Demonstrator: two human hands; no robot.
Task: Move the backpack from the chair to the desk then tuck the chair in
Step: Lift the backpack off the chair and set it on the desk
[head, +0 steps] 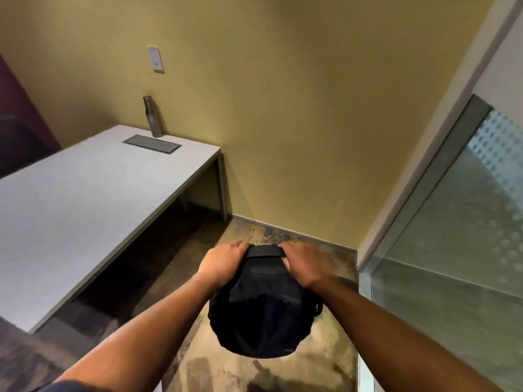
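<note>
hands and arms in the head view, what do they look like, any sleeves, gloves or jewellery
Both arms are bare from the bottom edge of the picture to the wrist: no long sleeves, gloves, watch or bracelets show. The left hand and the right hand are bare too, and no rings can be made out, though the fingers are partly hidden. A bit of dark blue fabric, perhaps clothing, sits at the bottom left edge.

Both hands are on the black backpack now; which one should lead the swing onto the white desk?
Left, probably. The left hand grips the black fabric backpack on the side facing the white desk; the right hand holds the far side.
</note>
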